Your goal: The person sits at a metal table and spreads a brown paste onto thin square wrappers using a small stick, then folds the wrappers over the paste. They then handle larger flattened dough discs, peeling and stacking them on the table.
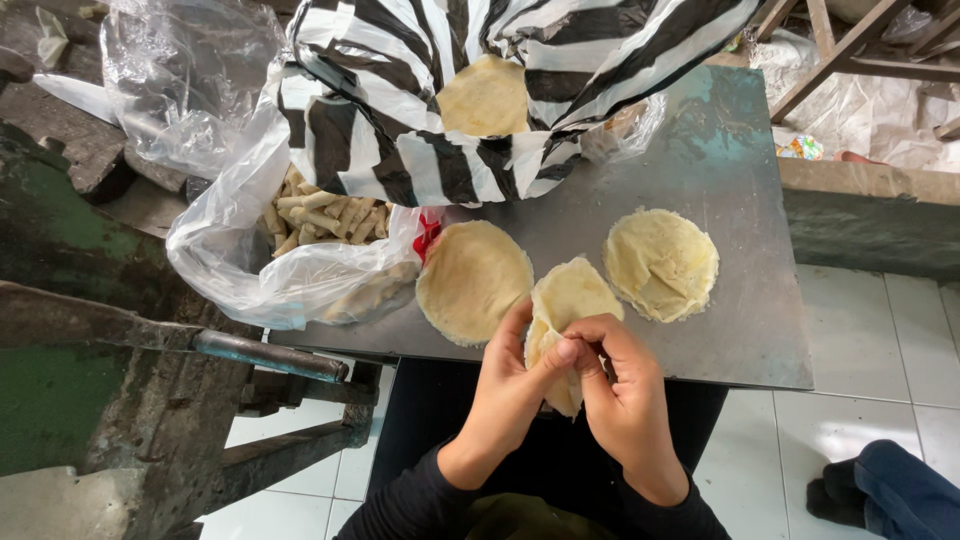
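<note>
Both my hands meet at the front edge of a grey metal table [740,300], pinching a thin pale yellow round wrapper [560,310] that is partly peeled and folded. My left hand [505,390] grips its lower edge with thumb and fingers. My right hand [625,385] pinches the same sheet from the right. A flat round wrapper [472,280] lies just left of the held one. Another round wrapper [660,263] lies to the right. A further stack of wrappers [485,97] shows inside a black-and-white striped plastic bag [400,150] at the back.
A clear plastic bag [240,250] holding several pale rolled sticks [325,215] sits at the table's left. Another clear bag [170,70] lies behind it. A green metal frame with a bar [270,355] stands left. White floor tiles and another person's dark-socked foot [880,490] are at lower right.
</note>
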